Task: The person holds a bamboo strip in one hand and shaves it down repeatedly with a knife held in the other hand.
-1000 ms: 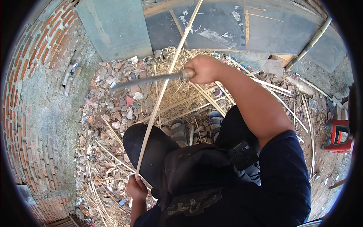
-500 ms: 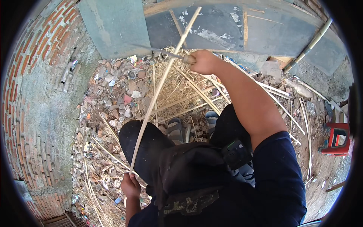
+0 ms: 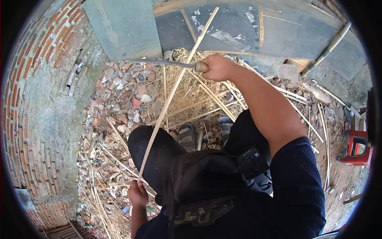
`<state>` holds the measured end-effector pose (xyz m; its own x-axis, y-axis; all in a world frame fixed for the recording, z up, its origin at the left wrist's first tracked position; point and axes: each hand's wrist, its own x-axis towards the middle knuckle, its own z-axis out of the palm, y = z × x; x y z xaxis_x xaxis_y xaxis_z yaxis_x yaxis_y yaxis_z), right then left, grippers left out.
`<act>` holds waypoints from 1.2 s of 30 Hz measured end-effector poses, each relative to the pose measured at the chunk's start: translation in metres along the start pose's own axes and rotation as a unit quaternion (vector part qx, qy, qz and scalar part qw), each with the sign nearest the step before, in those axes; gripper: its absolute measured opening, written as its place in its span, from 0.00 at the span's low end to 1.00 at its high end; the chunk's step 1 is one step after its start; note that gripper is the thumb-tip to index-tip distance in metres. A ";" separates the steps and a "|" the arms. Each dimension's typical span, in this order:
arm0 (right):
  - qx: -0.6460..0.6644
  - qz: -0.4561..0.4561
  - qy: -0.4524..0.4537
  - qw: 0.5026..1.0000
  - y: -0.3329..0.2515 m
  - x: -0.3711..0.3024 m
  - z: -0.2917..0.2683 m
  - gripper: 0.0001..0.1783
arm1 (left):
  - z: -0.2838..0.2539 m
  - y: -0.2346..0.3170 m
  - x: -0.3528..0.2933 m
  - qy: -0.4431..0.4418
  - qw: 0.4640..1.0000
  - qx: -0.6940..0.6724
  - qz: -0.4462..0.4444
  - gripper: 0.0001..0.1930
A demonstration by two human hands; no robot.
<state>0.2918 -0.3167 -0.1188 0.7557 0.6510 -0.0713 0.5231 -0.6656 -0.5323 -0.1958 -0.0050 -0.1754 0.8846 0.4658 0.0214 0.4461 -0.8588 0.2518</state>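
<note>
A long pale bamboo strip [image 3: 163,113] slants away from me, passing over my left knee. My left hand [image 3: 137,194] is closed around its near end, low beside my thigh. Farther out, my right hand [image 3: 217,67] grips the wooden handle of a long-bladed knife [image 3: 167,63]. The blade points left and crosses the strip in its far part, close to the handle. From this angle I cannot tell which edge of the blade touches the strip.
Fine shavings [image 3: 191,93] and loose bamboo strips [image 3: 211,95] lie over stony rubble [image 3: 131,103] before my feet. A brick wall [image 3: 43,119] rises at left, with grey panels [image 3: 223,30] across the far side. A red plastic stool [image 3: 354,149] stands at right.
The knife has come slightly nearer to me along the strip, and its blade now lies more level. My left hand keeps its hold on the near end. The whole view has shifted slightly.
</note>
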 end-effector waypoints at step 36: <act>0.001 -0.074 -0.040 0.996 -0.036 -0.006 0.001 0.07 | -0.008 0.006 0.010 -0.008 0.998 -0.064 0.002 0.22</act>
<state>0.2680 -0.2961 -0.0997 0.6363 0.7691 -0.0595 0.6252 -0.5594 -0.5442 -0.1851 -0.0038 -0.1657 0.8887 0.4583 0.0082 0.4224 -0.8257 0.3740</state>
